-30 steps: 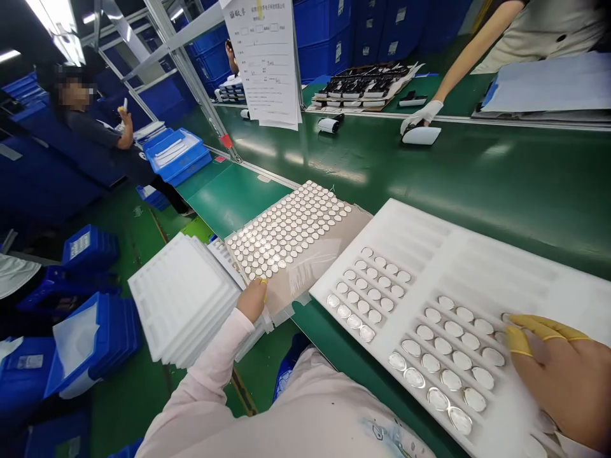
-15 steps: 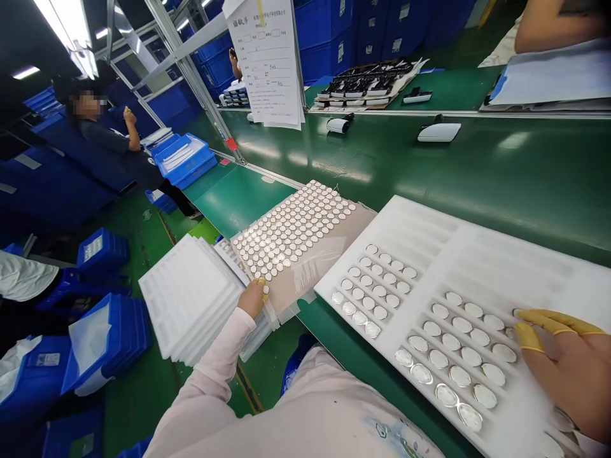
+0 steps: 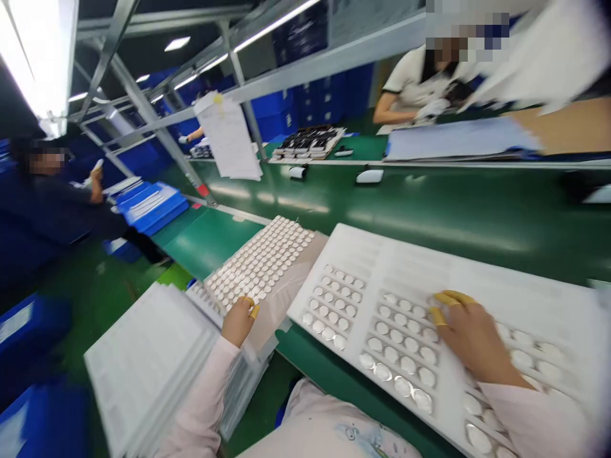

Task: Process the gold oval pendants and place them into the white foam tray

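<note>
My left hand, with yellow finger cots, is at the near edge of a sheet of white round discs set in close rows on brown backing. Its fingers are bent together; whatever is between them is too small to make out. My right hand, also in yellow finger cots, reaches over a white foam tray. Its fingertips come together at the upper end of a row of silver-rimmed discs, and they hide what they pinch. More discs sit in the tray's slots on both sides of this hand.
Stacked white foam trays stand left of my left arm. Beyond the bench runs a green conveyor belt carrying white-and-black parts. A co-worker in white gloves sits across it; another person stands at far left, near blue bins.
The view has swung up and to the right, so the co-worker across the belt now shows. My right hand stays at the same group of discs, and my left hand stays by the disc sheet.
</note>
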`<state>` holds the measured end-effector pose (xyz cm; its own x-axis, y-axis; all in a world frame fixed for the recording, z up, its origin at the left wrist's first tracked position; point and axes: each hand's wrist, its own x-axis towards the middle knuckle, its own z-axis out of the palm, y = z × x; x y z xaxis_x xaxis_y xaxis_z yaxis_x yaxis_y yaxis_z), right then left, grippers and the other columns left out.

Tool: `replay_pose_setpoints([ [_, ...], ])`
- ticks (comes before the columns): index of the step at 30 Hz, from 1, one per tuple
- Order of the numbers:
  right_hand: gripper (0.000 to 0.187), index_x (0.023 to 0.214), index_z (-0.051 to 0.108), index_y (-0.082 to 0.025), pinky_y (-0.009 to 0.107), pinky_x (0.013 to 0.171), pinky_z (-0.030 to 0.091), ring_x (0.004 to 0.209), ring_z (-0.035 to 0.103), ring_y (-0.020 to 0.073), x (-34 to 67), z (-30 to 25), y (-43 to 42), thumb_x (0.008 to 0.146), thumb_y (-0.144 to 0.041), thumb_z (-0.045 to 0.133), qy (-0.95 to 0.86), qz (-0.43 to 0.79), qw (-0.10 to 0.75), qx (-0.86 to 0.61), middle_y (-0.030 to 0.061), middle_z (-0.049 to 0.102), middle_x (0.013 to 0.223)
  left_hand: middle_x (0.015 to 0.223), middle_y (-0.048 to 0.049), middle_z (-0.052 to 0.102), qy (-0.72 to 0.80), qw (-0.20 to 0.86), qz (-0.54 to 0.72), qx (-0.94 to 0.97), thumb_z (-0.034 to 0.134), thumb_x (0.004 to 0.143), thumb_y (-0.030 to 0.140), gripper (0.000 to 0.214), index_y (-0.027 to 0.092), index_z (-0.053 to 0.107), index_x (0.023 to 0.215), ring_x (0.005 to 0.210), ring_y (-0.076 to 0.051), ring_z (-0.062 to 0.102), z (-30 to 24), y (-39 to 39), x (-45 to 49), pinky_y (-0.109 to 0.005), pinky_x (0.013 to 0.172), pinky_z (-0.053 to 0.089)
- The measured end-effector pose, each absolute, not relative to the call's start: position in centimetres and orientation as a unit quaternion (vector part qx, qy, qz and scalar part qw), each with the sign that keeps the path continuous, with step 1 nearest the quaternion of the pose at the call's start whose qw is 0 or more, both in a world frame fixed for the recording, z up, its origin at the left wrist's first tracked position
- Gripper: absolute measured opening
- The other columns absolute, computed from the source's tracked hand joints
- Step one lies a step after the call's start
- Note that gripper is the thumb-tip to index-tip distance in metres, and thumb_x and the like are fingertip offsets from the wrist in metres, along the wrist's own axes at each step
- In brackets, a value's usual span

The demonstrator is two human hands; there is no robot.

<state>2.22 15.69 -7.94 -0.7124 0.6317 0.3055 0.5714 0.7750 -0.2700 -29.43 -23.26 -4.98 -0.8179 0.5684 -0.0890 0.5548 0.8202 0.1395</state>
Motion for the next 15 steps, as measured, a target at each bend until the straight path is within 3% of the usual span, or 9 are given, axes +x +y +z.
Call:
replay_pose_setpoints([
  [3,0.019,0.091,0.072,-0.017,0.044,0.09,0.053,0.094,0.069,0.0295,2.9,-6.8,13.7,0.08,-0.01,0.058,-0.936,0.065,0.189,-0.291,0.0159,0.074,0.109,0.101,-0.0087,0.066,0.904,0.029,0.11,0.411,0.04,0.098,0.023,0.023,0.018,0.062,0.099,0.09,-0.02,0.065,-2.6,-17.6,-29.0,-0.035,0.088,0.052],
  [8,0.041,0.123,0.064,-0.017,0.05,0.109,0.045,0.129,0.056,0.0325,7.5,-5.3,8.5,0.083,-0.009,0.061,-0.91,0.024,0.225,-0.346,0.0164,0.063,0.138,0.102,-0.0076,0.068,0.748,0.038,0.169,0.641,0.04,0.096,0.023,0.024,0.022,0.064,0.103,0.098,-0.023,0.065,-0.1,-5.5,-24.0,-0.037,0.091,0.052],
  [12,0.034,0.125,0.062,-0.022,0.044,0.103,0.053,0.125,0.061,0.0271,14.7,-5.2,3.1,0.092,-0.018,0.056,-0.865,0.017,0.26,-0.429,0.0134,0.064,0.135,0.104,-0.0096,0.068,0.602,0.098,0.137,0.78,0.041,0.097,0.023,0.026,0.022,0.066,0.101,0.097,-0.025,0.066,0.9,1.3,-16.2,-0.037,0.089,0.052],
  [15,0.028,0.122,0.063,-0.022,0.045,0.098,0.057,0.119,0.065,0.0283,20.9,-6.2,0.1,0.096,-0.024,0.051,-0.812,0.012,0.277,-0.514,0.0149,0.068,0.126,0.104,-0.0089,0.068,0.502,0.135,0.11,0.847,0.045,0.096,0.023,0.023,0.022,0.068,0.099,0.094,-0.023,0.065,1.2,5.2,-10.3,-0.035,0.086,0.051],
])
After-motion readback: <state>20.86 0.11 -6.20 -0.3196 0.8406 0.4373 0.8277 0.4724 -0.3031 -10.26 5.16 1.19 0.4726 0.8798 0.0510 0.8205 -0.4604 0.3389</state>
